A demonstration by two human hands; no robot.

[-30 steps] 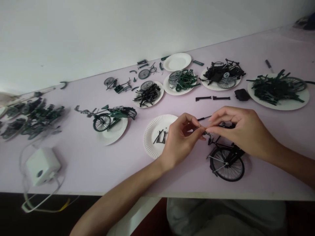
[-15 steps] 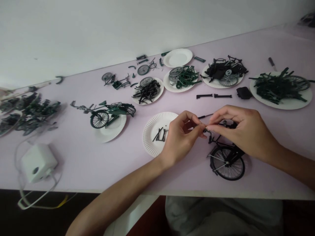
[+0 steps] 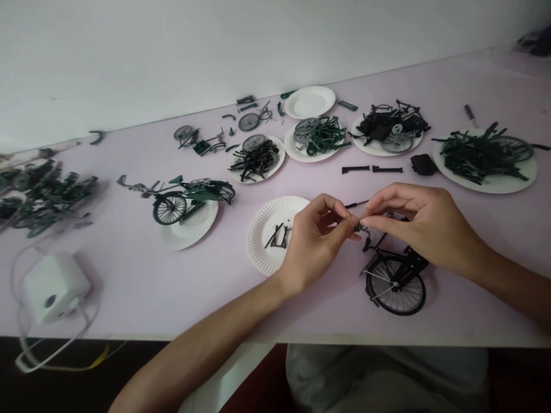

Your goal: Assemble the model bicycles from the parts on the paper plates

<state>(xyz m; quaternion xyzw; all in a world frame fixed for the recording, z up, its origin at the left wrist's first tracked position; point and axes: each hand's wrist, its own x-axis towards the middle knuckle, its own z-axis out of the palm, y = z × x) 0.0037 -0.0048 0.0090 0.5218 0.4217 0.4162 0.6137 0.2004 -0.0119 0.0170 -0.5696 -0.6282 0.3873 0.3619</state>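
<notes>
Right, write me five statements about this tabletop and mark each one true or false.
1. The left hand and right hand have their fingertips close together. True.
2. The black bicycle sits on a paper plate. False: its visible wheel is over the bare tabletop.
3. The green bicycle is at a white plate, partly beyond its rim. True.
4. The white box is near the table's right end. False: it is toward the left.
5. A dark-handled tool lies behind the rightmost plate. True.
</notes>
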